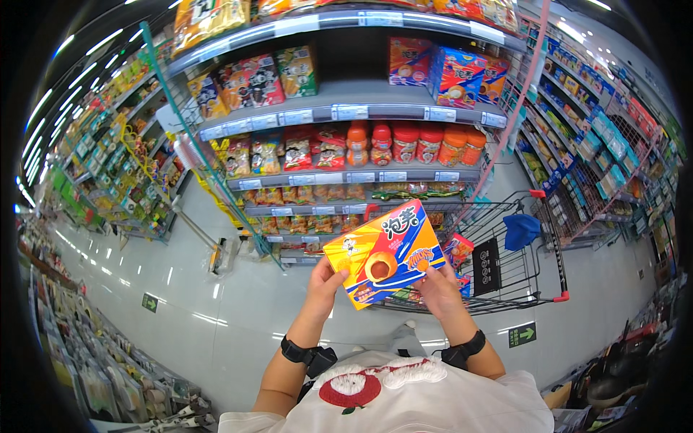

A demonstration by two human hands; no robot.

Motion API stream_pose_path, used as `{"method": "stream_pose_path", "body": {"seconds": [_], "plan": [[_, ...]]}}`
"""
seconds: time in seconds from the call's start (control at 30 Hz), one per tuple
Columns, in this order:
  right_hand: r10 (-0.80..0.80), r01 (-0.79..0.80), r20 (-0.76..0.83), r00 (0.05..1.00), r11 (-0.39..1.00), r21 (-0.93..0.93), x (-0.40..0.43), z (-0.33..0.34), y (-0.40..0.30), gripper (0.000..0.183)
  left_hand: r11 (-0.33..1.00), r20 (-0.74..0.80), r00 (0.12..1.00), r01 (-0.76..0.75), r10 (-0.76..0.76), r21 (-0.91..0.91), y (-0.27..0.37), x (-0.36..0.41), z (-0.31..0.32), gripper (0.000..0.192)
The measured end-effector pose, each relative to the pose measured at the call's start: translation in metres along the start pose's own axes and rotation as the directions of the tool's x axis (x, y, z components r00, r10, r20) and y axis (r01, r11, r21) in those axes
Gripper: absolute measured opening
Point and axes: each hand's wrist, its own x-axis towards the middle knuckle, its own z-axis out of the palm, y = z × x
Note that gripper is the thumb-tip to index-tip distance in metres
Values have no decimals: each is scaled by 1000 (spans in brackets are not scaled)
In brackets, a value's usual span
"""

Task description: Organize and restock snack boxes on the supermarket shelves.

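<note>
A yellow, blue and red cardboard box of cream puffs (385,253) is held in both hands, tilted, its printed front facing up. My left hand (326,282) grips its lower left edge, thumb on the front. On the lower right corner my right hand (436,286) has its thumb on the front too; the fingers behind are partly hidden. Ahead, a shelf (357,103) carries similar blue and red boxes (458,77) at the right and other snack boxes (250,81) at the left. Below them stand red-lidded plastic jars (405,142) and snack bags (298,154).
A wire shopping cart (520,276) with several packages and a blue cloth-like item (522,232) stands at the right, close to the shelves. A long-handled mop or sweeper (216,254) is on the left floor. Stocked racks (108,178) line both sides.
</note>
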Motion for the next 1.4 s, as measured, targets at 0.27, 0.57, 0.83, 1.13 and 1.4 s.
{"method": "stream_pose_path", "body": {"seconds": [0.27,0.57,0.83,1.13,1.4], "plan": [[77,-55,120,990,983,-177,-26,35,-7,53,990,22,991,-135,134,46,30,-35,-10,41],[172,-139,146,974,967,-212,-28,40,2,50,991,10,999,-44,45,-126,34,-46,-17,47],[198,-152,108,974,930,-335,-41,36,9,54,995,161,986,29,-44,95,39,-62,-13,66],[214,-135,111,971,865,-484,-45,45,10,63,988,146,988,24,-47,155,44,-70,-17,67],[218,-125,124,968,847,-516,-44,43,13,61,983,154,986,32,-61,180,42,-75,-22,68]]}}
